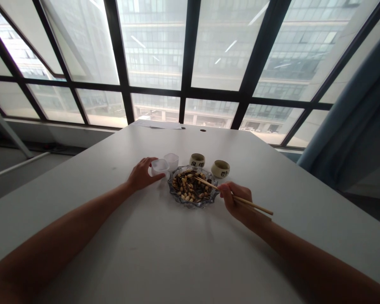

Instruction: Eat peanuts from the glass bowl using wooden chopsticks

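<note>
My left hand (143,174) is closed around the side of a small translucent plastic cup (160,167), which stands upright on the table. A second cup of the same kind, a clear plastic cup (171,161), is just behind it to the right. My right hand (237,197) grips a pair of wooden chopsticks (253,205). Their tips reach into a scalloped glass bowl (194,205) that holds peanuts (186,185) mixed with dark, thin pieces. Whether the tips pinch anything is too small to tell.
Two pale green ceramic cups with dark characters, a left cup (196,160) and a right cup (221,169), stand behind the bowl. White paper (160,125) lies at the far edge of the white table (139,253). A blue curtain (348,114) hangs at the right by the windows.
</note>
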`<state>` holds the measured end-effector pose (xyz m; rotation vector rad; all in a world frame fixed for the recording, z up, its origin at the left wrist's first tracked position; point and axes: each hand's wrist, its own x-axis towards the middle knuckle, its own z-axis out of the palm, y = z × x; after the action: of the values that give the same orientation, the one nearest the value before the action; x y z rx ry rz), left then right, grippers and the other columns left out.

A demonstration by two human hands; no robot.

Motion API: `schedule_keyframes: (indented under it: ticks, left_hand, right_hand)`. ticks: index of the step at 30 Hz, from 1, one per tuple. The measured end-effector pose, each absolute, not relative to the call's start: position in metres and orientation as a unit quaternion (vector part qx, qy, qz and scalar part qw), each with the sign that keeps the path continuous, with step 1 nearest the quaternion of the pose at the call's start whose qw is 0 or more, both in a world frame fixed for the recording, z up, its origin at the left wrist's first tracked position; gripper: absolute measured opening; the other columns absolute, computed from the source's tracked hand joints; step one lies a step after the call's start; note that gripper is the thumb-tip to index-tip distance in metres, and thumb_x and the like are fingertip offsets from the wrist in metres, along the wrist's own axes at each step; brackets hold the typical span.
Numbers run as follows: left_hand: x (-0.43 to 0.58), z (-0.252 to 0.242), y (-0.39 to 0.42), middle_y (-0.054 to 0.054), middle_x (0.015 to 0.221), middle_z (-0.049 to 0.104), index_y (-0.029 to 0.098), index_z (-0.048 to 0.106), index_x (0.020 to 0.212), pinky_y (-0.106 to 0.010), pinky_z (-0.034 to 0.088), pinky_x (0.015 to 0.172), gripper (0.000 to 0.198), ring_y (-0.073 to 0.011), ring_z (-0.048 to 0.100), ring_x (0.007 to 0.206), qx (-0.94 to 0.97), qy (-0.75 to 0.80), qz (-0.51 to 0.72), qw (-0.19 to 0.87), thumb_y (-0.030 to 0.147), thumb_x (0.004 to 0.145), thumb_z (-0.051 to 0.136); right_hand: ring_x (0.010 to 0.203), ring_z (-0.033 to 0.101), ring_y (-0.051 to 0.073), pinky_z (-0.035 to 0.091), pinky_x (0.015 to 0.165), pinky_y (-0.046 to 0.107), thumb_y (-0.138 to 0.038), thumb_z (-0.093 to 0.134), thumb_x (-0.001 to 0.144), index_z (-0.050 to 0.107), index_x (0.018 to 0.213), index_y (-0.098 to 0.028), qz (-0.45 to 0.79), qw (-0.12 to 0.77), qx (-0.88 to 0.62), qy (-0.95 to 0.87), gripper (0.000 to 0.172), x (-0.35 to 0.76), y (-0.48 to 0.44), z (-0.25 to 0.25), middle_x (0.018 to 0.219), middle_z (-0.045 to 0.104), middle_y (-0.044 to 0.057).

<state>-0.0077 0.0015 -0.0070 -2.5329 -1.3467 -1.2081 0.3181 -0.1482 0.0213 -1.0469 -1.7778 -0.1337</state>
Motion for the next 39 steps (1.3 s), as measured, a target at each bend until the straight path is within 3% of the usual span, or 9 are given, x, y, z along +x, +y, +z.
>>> schedule_keyframes:
  ticks: [5, 13, 19, 27, 39]
  left_hand:
    - [-0.007, -0.006, 0.0, -0.01, 0.111, 0.067, 0.021, 0.058, 0.119, -0.041, 0.054, 0.085, 0.061, -0.0266, 0.065, 0.097, -0.811, -0.438, -0.387, 0.005, 0.06, 0.074, 0.072]
    - [-0.007, -0.007, 0.002, -0.01, 0.111, 0.067, 0.021, 0.057, 0.12, -0.043, 0.054, 0.086, 0.062, -0.0269, 0.064, 0.097, -0.816, -0.433, -0.382, 0.007, 0.061, 0.074, 0.071]
    - [-0.007, -0.007, 0.001, -0.01, 0.11, 0.067, 0.021, 0.057, 0.119, -0.042, 0.054, 0.085, 0.061, -0.0272, 0.065, 0.098, -0.813, -0.438, -0.383, 0.006, 0.059, 0.074, 0.072]
    - [-0.007, -0.008, 0.002, -0.011, 0.11, 0.067, 0.02, 0.057, 0.119, -0.042, 0.054, 0.085, 0.06, -0.0274, 0.065, 0.097, -0.816, -0.432, -0.384, 0.008, 0.058, 0.075, 0.072]
    - [-0.004, -0.006, 0.001, -0.01, 0.11, 0.067, 0.021, 0.058, 0.12, -0.043, 0.054, 0.086, 0.06, -0.0275, 0.065, 0.097, -0.823, -0.421, -0.382, 0.001, 0.058, 0.074, 0.072]
  right_hand:
    - [0.042, 0.04, 0.009, 0.032, 0.046, 0.023, -0.03, 0.046, 0.101, 0.041, 0.058, -0.022, -0.095, 0.465, -0.425, -0.771, 0.044, 0.316, -0.149, 0.031, 0.05, 0.045, -0.004]
    - [0.047, 0.048, 0.011, 0.037, 0.049, 0.024, -0.045, 0.043, 0.101, 0.05, 0.062, -0.022, -0.054, 0.385, -0.442, -0.809, 0.046, 0.316, -0.147, 0.037, 0.054, 0.054, 0.0]
    - [0.041, 0.041, 0.01, 0.033, 0.044, 0.025, -0.048, 0.041, 0.101, 0.047, 0.058, -0.022, -0.02, 0.424, -0.453, -0.784, 0.051, 0.321, -0.15, 0.047, 0.047, 0.049, -0.001]
    - [0.038, 0.051, 0.012, 0.04, 0.041, 0.024, -0.055, 0.042, 0.1, 0.058, 0.062, -0.021, 0.048, 0.475, -0.474, -0.739, 0.054, 0.328, -0.147, 0.059, 0.045, 0.056, 0.0]
    - [0.045, 0.055, 0.013, 0.044, 0.045, 0.025, -0.054, 0.046, 0.099, 0.059, 0.066, -0.021, 0.047, 0.472, -0.487, -0.733, 0.049, 0.329, -0.141, 0.044, 0.052, 0.061, 0.002]
